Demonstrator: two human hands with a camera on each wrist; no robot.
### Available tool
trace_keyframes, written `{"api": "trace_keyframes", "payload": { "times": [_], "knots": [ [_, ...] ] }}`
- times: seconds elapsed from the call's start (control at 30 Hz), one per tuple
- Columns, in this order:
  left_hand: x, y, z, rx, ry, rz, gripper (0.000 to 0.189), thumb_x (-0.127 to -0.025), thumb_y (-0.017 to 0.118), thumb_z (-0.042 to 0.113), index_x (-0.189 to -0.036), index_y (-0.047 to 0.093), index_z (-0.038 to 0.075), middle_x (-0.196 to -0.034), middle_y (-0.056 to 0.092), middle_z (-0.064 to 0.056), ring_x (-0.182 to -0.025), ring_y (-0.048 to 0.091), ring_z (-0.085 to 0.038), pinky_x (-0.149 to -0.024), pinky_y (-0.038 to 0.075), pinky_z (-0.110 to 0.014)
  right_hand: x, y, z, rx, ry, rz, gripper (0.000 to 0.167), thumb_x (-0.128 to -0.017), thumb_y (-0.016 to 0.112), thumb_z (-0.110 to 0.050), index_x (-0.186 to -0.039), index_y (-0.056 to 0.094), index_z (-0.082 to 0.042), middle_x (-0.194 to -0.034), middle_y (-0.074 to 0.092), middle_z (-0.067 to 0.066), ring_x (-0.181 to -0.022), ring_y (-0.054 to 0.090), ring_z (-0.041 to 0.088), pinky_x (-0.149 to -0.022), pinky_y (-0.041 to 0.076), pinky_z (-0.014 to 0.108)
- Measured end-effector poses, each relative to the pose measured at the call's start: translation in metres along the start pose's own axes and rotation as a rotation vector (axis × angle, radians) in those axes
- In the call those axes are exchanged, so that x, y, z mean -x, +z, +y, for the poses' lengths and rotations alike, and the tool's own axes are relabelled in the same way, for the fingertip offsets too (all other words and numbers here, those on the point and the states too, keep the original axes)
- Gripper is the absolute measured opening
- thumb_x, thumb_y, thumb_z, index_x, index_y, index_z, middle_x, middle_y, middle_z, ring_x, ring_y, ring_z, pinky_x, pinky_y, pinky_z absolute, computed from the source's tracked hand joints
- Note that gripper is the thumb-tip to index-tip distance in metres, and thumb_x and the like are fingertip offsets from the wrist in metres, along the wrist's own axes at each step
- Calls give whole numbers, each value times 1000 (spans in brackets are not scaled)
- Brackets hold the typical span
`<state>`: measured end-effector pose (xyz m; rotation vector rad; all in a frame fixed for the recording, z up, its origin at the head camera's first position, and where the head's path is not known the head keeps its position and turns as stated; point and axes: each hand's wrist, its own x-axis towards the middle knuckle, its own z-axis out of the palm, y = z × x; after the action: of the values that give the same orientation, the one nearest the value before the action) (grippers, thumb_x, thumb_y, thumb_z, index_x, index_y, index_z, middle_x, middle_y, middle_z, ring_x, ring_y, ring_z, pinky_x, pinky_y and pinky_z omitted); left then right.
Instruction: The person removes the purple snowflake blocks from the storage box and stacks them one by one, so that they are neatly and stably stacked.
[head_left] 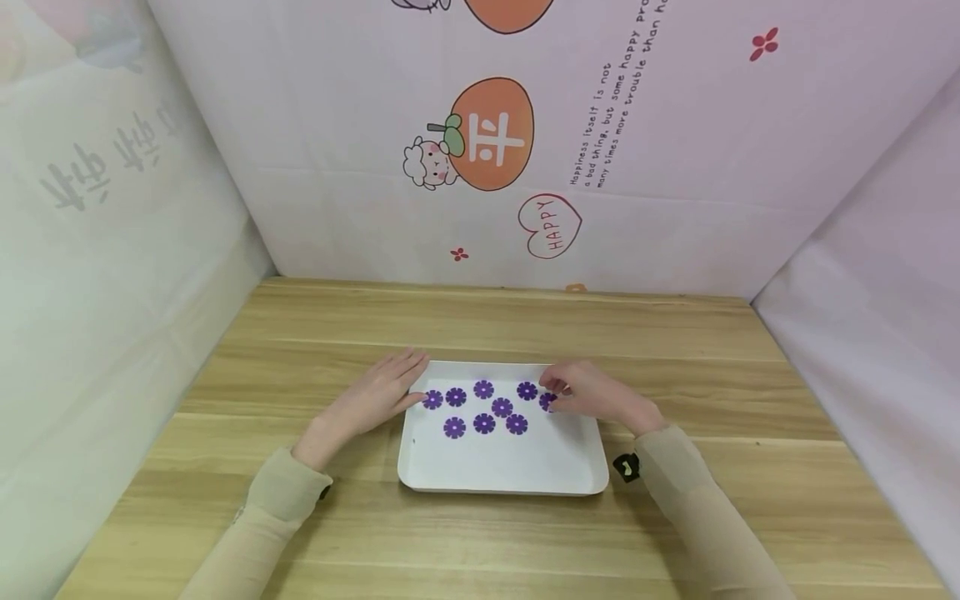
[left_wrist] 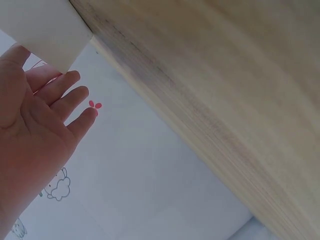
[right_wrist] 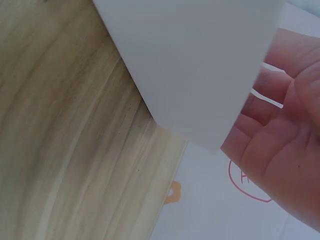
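Note:
Several flat purple discs with notched edges, like snowflake building pieces (head_left: 502, 407), lie spread over the far half of a white tray (head_left: 502, 467). My left hand (head_left: 384, 387) rests at the tray's far left corner, fingers fairly straight, thumb reaching over the rim to the leftmost purple disc (head_left: 432, 400). Over the tray's right end, my right hand (head_left: 588, 392) has its fingers bent and the thumb at the rightmost purple disc (head_left: 547, 402), which it partly covers. In both wrist views the tray wall hides the discs and some fingertips.
The tray stands on a wood-grain table (head_left: 315, 308). White printed cloth (head_left: 337, 167) rises behind the table, with more cloth at both sides. A small black object (head_left: 627, 467) is by the right wrist.

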<state>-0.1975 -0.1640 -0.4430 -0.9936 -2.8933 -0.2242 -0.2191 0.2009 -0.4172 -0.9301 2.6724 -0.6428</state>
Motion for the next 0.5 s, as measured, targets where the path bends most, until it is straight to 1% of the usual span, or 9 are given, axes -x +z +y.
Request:
{"api": "trace_keyframes", "payload": {
  "times": [0.1, 0.33, 0.5],
  "knots": [
    [0, 0, 0, -5, 4, 5, 63, -102, 52, 38, -150, 38, -1, -156, 38, -20, -146, 37, -38, -120, 34, -54, -2, 1, 1, 14, 5, -8, 33, -82, 76, -5, -113, 67, 3, -104, 69, 13, -95, 67, 22, -85, 60, 32],
    [0, 1, 0, -4, 2, 4, 64, -102, 51, 39, -150, 38, -1, -156, 39, -20, -146, 37, -38, -120, 34, -54, -4, 2, 1, 29, 26, -19, 34, -81, 77, -5, -112, 67, 3, -101, 68, 11, -92, 64, 20, -83, 59, 31],
    [0, 1, -1, -2, -2, 2, 64, -102, 51, 39, -150, 38, -1, -156, 39, -20, -146, 37, -37, -120, 34, -54, -5, 3, 1, 57, 33, -21, 30, -80, 78, -4, -108, 68, 1, -93, 65, 8, -84, 59, 16, -75, 54, 24]
  ]
}}
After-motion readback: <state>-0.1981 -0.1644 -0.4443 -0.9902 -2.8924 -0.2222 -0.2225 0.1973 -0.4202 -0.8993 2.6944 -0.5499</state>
